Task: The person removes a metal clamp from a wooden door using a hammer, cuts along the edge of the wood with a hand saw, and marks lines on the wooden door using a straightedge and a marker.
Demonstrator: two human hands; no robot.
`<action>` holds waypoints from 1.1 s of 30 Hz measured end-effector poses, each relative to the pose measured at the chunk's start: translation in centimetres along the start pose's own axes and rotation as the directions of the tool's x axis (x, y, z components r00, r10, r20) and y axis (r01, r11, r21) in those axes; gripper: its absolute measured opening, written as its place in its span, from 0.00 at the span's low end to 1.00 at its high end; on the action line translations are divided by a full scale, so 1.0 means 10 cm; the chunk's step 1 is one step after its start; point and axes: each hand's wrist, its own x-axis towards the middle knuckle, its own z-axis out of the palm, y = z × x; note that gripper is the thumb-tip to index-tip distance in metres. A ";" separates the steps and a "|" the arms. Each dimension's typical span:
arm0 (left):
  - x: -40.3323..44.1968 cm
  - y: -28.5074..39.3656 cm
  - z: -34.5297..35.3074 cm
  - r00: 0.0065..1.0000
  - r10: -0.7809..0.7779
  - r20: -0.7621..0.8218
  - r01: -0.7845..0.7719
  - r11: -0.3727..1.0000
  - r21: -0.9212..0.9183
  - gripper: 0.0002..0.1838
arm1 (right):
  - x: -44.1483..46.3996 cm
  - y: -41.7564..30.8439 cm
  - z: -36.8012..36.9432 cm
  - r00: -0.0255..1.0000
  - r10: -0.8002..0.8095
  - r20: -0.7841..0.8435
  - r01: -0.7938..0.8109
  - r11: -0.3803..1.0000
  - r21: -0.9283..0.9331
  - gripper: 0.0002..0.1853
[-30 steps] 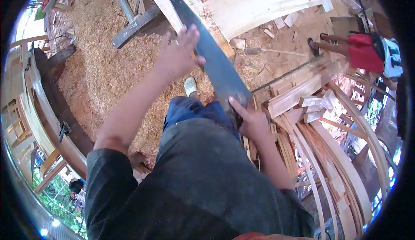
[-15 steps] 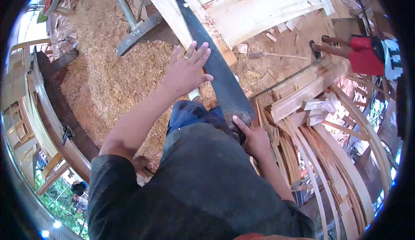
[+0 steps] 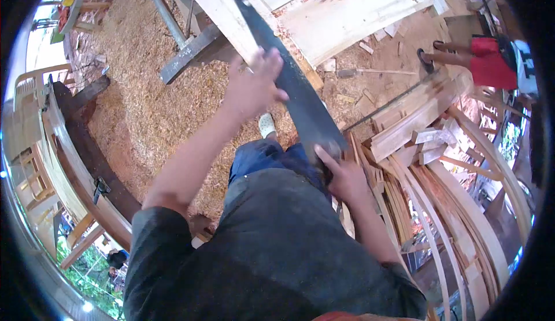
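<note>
A dark handsaw [image 3: 289, 78] reaches from my body up over a pale wooden panel [image 3: 335, 26]. Its handle is in my right hand [image 3: 345, 179], the fingers wrapped round it and the index finger laid along the blade's wide end. My left hand [image 3: 254, 87], slightly blurred, is beside the blade with fingers stretched out near the panel's near corner. Whether those fingertips touch the wood or the blade, I cannot tell.
Wood shavings [image 3: 191, 113] cover the ground. Stacked boards and strips [image 3: 457, 205] lie at right, curved wooden pieces [image 3: 63, 159] at left. A grey beam [image 3: 191, 53] stands by the panel. A person in red shorts [image 3: 492, 69] is at upper right.
The saw's handle and my right hand have shifted slightly right and down. My left hand has moved slightly and now looks blurred. The whole view has shifted a little.
</note>
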 end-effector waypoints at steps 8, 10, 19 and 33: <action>0.23 -0.52 0.14 0.975 -0.159 -0.157 0.147 0.985 -0.086 0.53 | 0.49 -0.22 -0.08 0.985 -0.039 -0.166 0.034 0.999 -0.037 0.44; 0.00 -0.11 0.10 0.993 -0.114 -0.039 0.116 0.992 0.046 0.54 | -0.03 -0.05 0.15 0.993 -0.024 -0.119 0.027 0.999 0.021 0.43; 0.52 -0.77 -0.08 0.982 -0.092 -0.166 0.097 0.995 0.022 0.52 | 0.70 -0.23 -0.11 0.994 -0.026 -0.109 0.021 0.999 -0.040 0.40; 0.54 -0.95 -0.11 0.993 -0.087 -0.082 0.092 0.994 0.062 0.46 | 0.82 -0.31 -0.17 0.999 0.027 0.023 -0.025 0.997 -0.072 0.44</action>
